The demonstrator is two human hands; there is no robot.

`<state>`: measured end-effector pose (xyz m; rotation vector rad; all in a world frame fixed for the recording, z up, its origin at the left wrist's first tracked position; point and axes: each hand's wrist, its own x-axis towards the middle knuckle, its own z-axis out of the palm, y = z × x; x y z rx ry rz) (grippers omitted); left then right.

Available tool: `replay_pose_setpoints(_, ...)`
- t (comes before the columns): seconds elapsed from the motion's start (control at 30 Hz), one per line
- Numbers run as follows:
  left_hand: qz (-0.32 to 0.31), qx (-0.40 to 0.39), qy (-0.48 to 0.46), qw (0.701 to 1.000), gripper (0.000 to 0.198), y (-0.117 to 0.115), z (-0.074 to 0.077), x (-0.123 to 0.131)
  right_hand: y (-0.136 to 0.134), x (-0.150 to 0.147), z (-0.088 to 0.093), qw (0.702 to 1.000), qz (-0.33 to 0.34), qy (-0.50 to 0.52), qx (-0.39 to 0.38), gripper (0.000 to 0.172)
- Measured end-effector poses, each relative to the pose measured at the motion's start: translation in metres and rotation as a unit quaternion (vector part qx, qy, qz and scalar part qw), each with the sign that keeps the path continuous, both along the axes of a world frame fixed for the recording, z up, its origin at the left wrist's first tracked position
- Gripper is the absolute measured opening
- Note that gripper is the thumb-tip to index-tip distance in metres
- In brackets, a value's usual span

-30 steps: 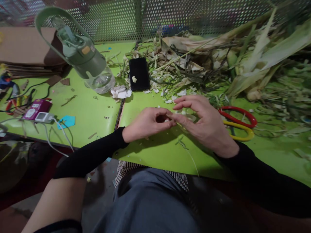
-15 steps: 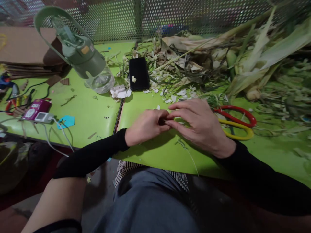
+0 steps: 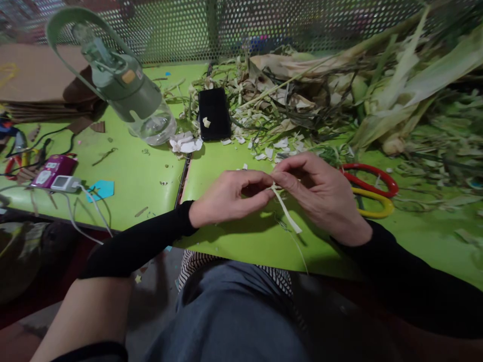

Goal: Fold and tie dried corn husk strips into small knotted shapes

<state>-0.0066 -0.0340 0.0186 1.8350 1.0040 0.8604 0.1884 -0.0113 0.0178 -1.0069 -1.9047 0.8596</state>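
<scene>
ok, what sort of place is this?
Probably a handicraft work area, though the wider setting is unclear: a pale strip at the fingertips of the left hand, a heap of leafy scraps and red and yellow looped handles.

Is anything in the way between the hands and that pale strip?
Nothing that I can see. The top of the pale strip is right at the fingers of the left hand, and those of the right hand meet them there. The red handle lies off beyond the right hand.
</scene>
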Motion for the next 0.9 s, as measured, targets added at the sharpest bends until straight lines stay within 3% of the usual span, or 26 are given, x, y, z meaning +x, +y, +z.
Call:
replay_pose_setpoints(0.13, 0.002, 0.067, -0.006, 0.998, 0.025, 0.003, -0.003, -0.002, 0.000, 0.000, 0.002, 1.000, -0.006, -0.008, 0.025, 0.022)
replay_pose_setpoints(0.3, -0.012, 0.179, 0.064, 0.982, 0.020, 0.002, -0.005, -0.005, -0.004, 0.000, 0.004, 0.999, 0.009, -0.024, 0.033, 0.022)
replay_pose_setpoints(0.57, -0.027, 0.285, 0.102, 0.953, 0.024, -0.004, -0.006, -0.004, -0.006, -0.002, 0.004, 0.998, 0.031, -0.002, 0.048, 0.019)
replay_pose_setpoints(0.73, 0.038, 0.194, 0.036, 0.980, 0.017, 0.003, -0.008, -0.004, 0.005, 0.002, 0.009, 0.997, 0.025, -0.031, -0.060, 0.037)
replay_pose_setpoints(0.9, 0.057, 0.043, -0.061, 0.996, 0.020, 0.001, -0.004, 0.000, 0.008, 0.003, 0.012, 0.999, 0.023, -0.007, -0.038, 0.038)
